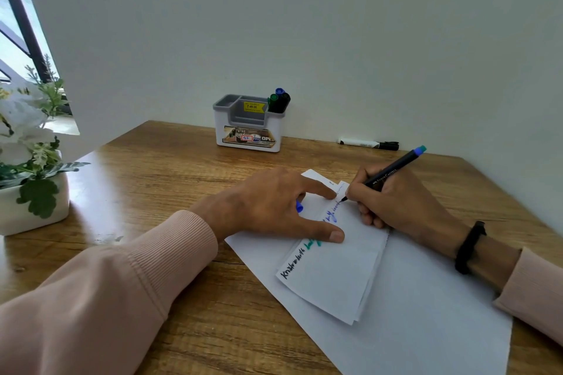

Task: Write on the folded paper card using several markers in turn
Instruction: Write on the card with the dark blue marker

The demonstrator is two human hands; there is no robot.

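The folded white paper card (338, 277) lies at an angle on a larger white sheet (426, 313). Along its top edge runs writing in black, green and blue. My right hand (396, 201) grips a thin dark fineliner (387, 176) with a blue-green end, its tip touching the card's far end. My left hand (274, 207) presses the card flat with spread index finger and thumb. A small blue cap (299, 207) shows under that palm, tucked against the fingers.
A white-and-grey pen holder (248, 125) by the wall holds three markers (278, 100): blue, green, black. A black-and-white marker (368, 143) lies on the wooden table (152, 192) near the wall. A white pot with a plant (30, 179) stands at left.
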